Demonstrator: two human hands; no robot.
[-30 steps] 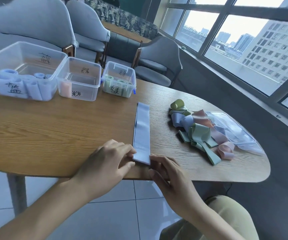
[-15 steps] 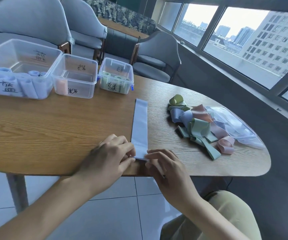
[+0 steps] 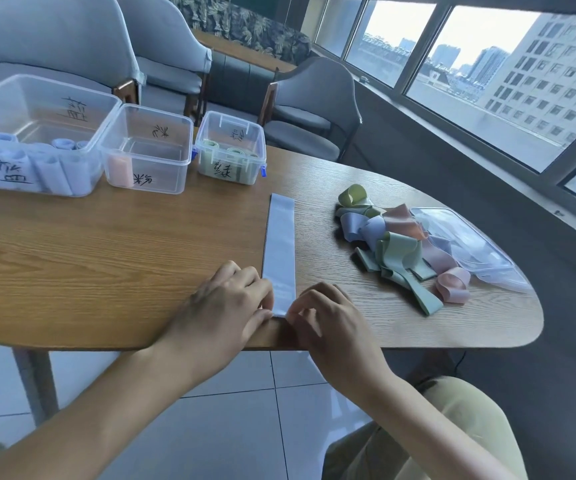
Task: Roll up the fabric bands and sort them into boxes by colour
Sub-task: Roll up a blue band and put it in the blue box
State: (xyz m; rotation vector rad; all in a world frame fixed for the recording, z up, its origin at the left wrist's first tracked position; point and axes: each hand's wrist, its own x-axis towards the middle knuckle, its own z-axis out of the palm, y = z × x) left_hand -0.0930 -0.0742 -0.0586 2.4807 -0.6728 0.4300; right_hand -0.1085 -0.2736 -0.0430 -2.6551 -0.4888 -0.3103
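A pale blue fabric band point(image 3: 280, 244) lies flat and straight on the wooden table point(image 3: 106, 265), running away from me. My left hand point(image 3: 229, 303) and my right hand point(image 3: 328, 317) pinch its near end at the table's front edge, fingers curled onto the fabric. A loose pile of green, blue and pink bands point(image 3: 393, 247) lies to the right. At the back left stand three clear boxes: a large one point(image 3: 33, 133) with blue rolls, a middle one point(image 3: 148, 147) with a pink roll, a small one point(image 3: 231, 147) with green rolls.
A clear plastic lid or bag point(image 3: 470, 247) lies beyond the pile near the table's right edge. Grey chairs point(image 3: 310, 109) stand behind the table. Windows run along the right side. Tiled floor shows below the table's front edge.
Both hands have stayed at the band's near end, fingers shifting slightly closer over the fabric edge. The view moved a little; the band lies as before.
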